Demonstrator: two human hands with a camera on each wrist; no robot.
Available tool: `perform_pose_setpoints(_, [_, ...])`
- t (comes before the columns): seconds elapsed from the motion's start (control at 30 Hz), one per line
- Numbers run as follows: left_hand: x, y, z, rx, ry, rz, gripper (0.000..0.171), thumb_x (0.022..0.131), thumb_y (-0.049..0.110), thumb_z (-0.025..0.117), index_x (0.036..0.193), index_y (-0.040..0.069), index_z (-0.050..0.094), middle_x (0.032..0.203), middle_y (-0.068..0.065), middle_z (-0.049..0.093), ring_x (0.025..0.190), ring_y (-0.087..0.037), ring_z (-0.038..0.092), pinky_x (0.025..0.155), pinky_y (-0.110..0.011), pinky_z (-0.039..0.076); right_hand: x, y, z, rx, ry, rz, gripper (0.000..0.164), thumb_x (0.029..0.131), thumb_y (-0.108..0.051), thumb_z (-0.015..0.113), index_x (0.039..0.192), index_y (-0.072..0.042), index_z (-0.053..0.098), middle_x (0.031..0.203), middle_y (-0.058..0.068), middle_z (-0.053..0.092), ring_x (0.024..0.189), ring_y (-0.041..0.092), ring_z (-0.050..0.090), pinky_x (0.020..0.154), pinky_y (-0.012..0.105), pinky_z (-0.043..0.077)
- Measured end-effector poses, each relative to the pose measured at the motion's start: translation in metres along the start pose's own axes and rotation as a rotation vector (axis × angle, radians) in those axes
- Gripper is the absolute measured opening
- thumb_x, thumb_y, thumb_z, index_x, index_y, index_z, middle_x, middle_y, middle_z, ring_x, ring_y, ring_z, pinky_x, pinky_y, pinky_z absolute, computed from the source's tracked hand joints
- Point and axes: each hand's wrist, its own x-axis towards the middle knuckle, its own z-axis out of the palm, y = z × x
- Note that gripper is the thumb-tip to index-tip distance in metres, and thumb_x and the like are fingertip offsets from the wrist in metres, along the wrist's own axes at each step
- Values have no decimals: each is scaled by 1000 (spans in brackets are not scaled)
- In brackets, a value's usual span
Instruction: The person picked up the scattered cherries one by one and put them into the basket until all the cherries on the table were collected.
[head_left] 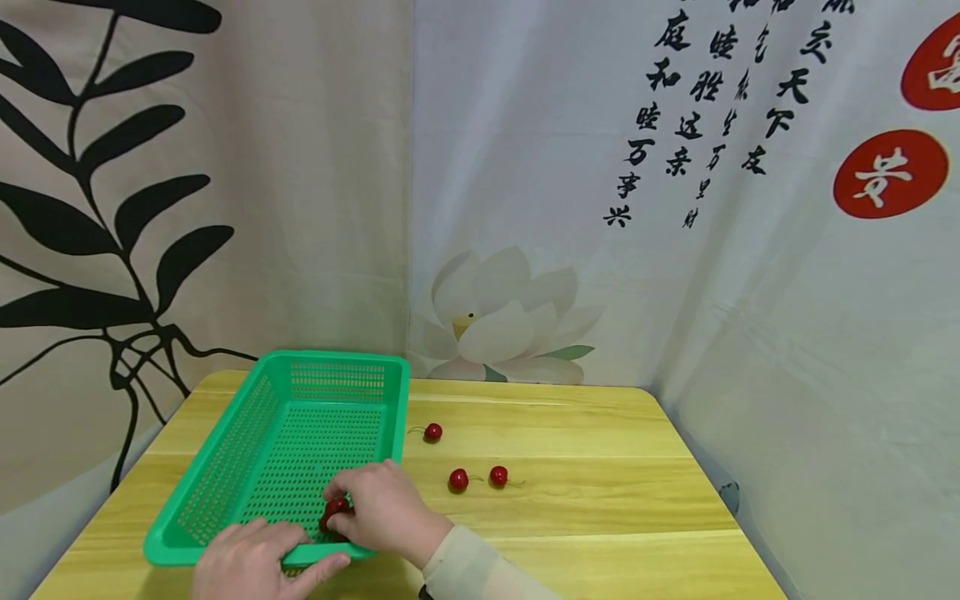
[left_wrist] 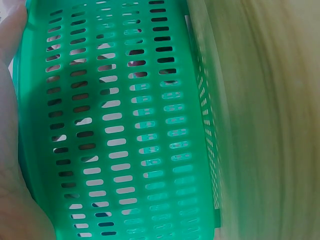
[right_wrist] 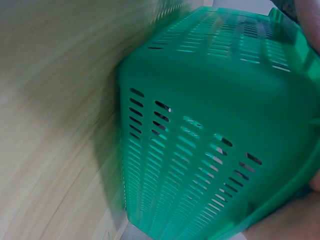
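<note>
A green plastic basket (head_left: 397, 417) with slotted walls rests on the wooden table. Its near rim is gripped by my left hand (head_left: 251, 562), fingers over the inside and thumb along the outside. My right hand (head_left: 397, 512) reaches over the near right corner into the basket, fingers and thumb curled around dark red cherries (head_left: 336, 507). Part of these cherries is hidden by the hand. In the left wrist view, the slotted basket wall (left_wrist: 127, 150) fills most of the picture, with the left hand at its edge. The right wrist view shows the basket's outer corner (right_wrist: 200, 95).
Three cherries with stems lie on the table (head_left: 600, 517) right of the basket: one cherry (head_left: 432, 432) farther back, another cherry (head_left: 458, 480) and a third cherry (head_left: 498, 477) nearer. A printed curtain (head_left: 510, 192) hangs behind the table's back edge.
</note>
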Motion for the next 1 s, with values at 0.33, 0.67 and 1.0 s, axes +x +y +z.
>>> perform_pose_setpoints(0.33, [-1, 0, 1, -4, 15, 10, 50, 59, 78, 73, 53, 34, 50, 47, 18, 47, 41, -4, 34, 36, -25, 31, -1, -2, -2, -4, -7, 17, 17, 81, -38, 81, 95, -29, 73, 80, -22, 66, 70, -13, 46, 69, 15, 38])
perform_pose_setpoints(0.67, [-1, -1, 1, 9, 11, -5, 50, 59, 79, 72, 53, 35, 48, 47, 18, 45, 41, -4, 33, 37, -24, 30, -1, -1, 0, 19, 17, 8, 15, 84, -37, 78, 95, -29, 73, 82, -21, 66, 71, -13, 44, 70, 14, 38])
perform_pose_setpoints(1.0, [0, -1, 0, 6, -13, -1, 50, 59, 79, 72, 53, 34, 50, 46, 18, 45, 40, -3, 31, 36, -23, 27, 4, 50, -3, 324, 420, 296, 15, 102, -24, 58, 99, -13, 69, 84, -7, 63, 70, 0, 52, 60, 14, 47])
